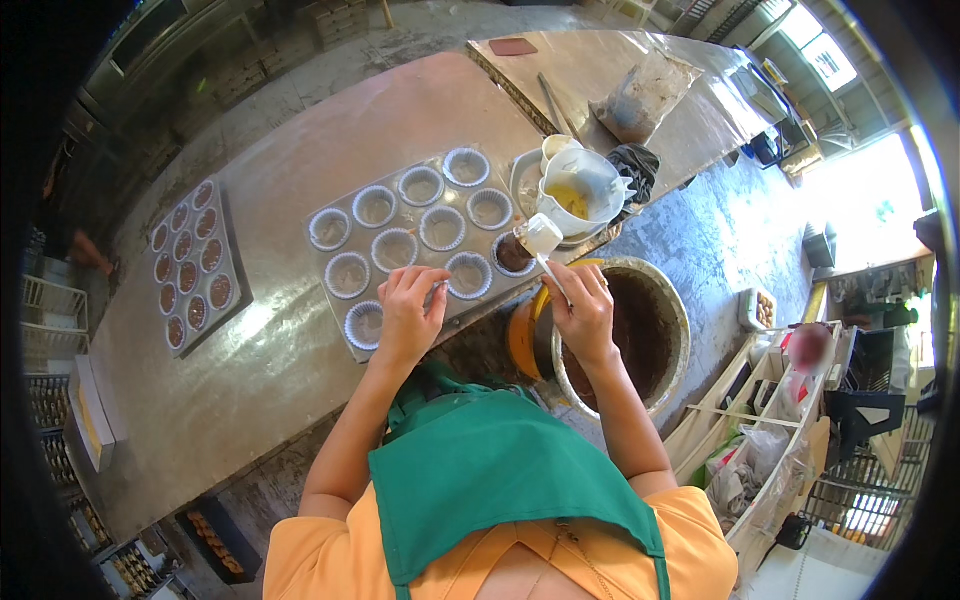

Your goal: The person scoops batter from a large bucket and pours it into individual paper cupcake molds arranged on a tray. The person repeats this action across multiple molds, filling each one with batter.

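Observation:
A metal muffin tray (385, 261) lined with white paper cups lies before me. My right hand (585, 307) holds a white plastic scoop (541, 234) by its handle, tipped over the cup at the tray's right corner, where dark brown batter (514, 253) sits. The other cups hold no batter that I can see. My left hand (412, 304) hovers at the tray's near edge, fingers bent, beside a paper cup (469, 275); whether something small is between its fingertips cannot be told. Below my right hand stands a big bucket (679, 330) with dark batter inside.
A second tray (232, 277) of brown-filled cups lies on the left of the metal table (300, 390). A clear jug (592, 187) with yellow contents stands beyond the scoop, near a plastic bag of powder (645, 94). A yellow-orange container (525, 337) adjoins the bucket.

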Tool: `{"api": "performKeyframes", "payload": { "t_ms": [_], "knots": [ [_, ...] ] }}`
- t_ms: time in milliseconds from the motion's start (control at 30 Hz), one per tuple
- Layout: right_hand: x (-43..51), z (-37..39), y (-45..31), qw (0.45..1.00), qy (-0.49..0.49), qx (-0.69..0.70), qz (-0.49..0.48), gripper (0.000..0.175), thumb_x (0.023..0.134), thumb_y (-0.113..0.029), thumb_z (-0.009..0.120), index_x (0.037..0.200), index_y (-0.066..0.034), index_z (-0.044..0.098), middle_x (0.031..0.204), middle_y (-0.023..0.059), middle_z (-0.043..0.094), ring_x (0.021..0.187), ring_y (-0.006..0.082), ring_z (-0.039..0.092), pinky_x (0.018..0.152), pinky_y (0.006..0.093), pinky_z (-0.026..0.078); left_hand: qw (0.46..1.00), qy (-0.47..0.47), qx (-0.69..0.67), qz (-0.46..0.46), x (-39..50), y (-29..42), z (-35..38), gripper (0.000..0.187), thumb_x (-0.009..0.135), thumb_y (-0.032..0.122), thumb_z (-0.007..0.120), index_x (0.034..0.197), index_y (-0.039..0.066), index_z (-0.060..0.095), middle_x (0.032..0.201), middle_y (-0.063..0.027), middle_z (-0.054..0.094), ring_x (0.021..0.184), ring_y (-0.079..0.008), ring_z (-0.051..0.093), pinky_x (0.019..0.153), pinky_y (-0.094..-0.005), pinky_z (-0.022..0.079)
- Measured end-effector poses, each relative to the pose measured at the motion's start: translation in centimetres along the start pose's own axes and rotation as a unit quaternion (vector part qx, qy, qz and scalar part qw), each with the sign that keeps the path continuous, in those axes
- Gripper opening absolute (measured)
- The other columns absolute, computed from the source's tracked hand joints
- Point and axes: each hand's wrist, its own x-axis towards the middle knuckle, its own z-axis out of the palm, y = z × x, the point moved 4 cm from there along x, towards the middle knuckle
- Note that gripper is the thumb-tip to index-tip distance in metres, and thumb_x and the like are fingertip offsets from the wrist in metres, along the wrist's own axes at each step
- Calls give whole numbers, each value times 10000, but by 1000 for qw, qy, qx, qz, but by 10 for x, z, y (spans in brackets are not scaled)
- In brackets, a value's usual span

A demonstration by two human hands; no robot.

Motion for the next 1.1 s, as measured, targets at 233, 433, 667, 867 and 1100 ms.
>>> {"api": "performKeyframes", "payload": {
  "t_ms": [233,433,667,867,1100],
  "knots": [
    [-6,8,9,1000,-10,0,1,205,777,11,702,974,-2,646,810,117,620,714,280,573,646,371,478,1000,-2,-3,-3,-1,-1,3,177,817,75,642,989,110,666,981,-38,652,993,-268,558,861,-402,379],
    [-18,20,16,999,16,19,27,169,795,2,691,956,2,639,807,131,617,713,290,577,649,372,476,1000,-2,-10,6,1,-2,6,179,820,82,633,995,102,665,984,-48,652,995,-272,559,869,-400,381],
    [-32,21,54,904,70,269,325,90,900,-59,608,952,6,642,724,93,600,635,201,561,599,305,455,1000,-24,-6,4,6,6,9,188,818,79,629,1001,99,666,997,-51,650,1004,-271,558,873,-400,380],
    [-2,6,101,625,166,588,485,149,945,-157,562,864,-36,591,662,17,547,552,100,483,533,227,410,1000,-20,-18,-4,10,13,10,198,812,61,634,1003,104,665,1001,-43,647,1006,-268,555,869,-396,379],
    [82,15,166,951,-194,-31,241,184,805,-164,630,823,5,700,701,164,664,646,263,650,621,364,514,1000,-16,-12,-9,9,10,4,208,818,54,630,1013,117,664,991,-38,648,1002,-264,555,866,-397,377]
  ]
}}
